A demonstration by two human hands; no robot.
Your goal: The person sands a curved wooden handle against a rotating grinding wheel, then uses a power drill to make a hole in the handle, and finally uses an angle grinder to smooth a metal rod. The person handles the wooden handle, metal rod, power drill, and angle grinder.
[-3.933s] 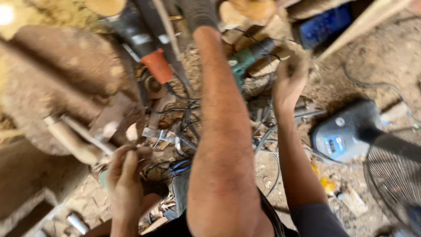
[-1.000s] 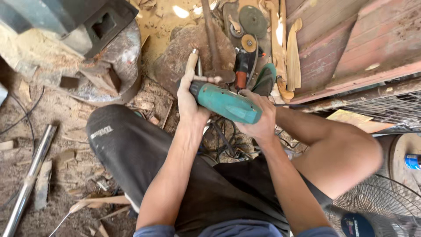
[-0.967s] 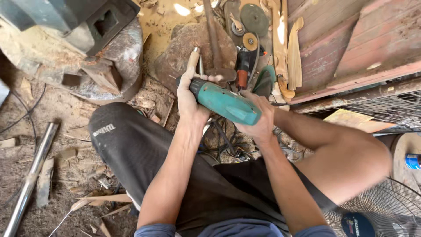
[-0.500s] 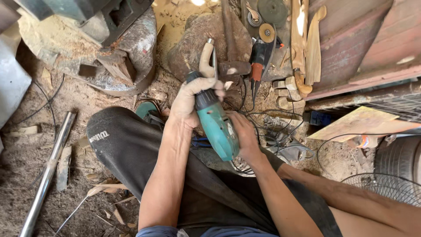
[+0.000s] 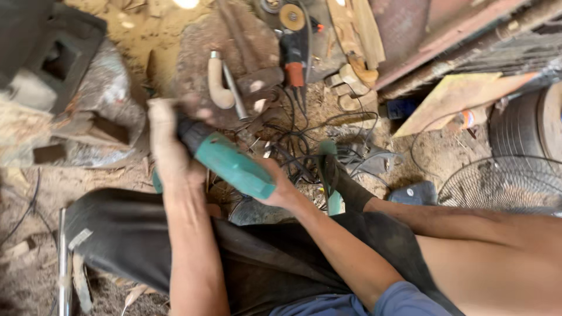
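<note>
A worker in dark, dusty trousers with a small pale label at the left knee, and a blue short-sleeved shirt showing at the frame's bottom edge. Both forearms are bare, and the hands wear no gloves, watch or rings that can be seen.

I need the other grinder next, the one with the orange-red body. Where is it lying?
In the head view the orange-red grinder lies top centre on the dirt floor, disc end away from the person, right of the curved wooden handle and above the tangled cables.
</note>
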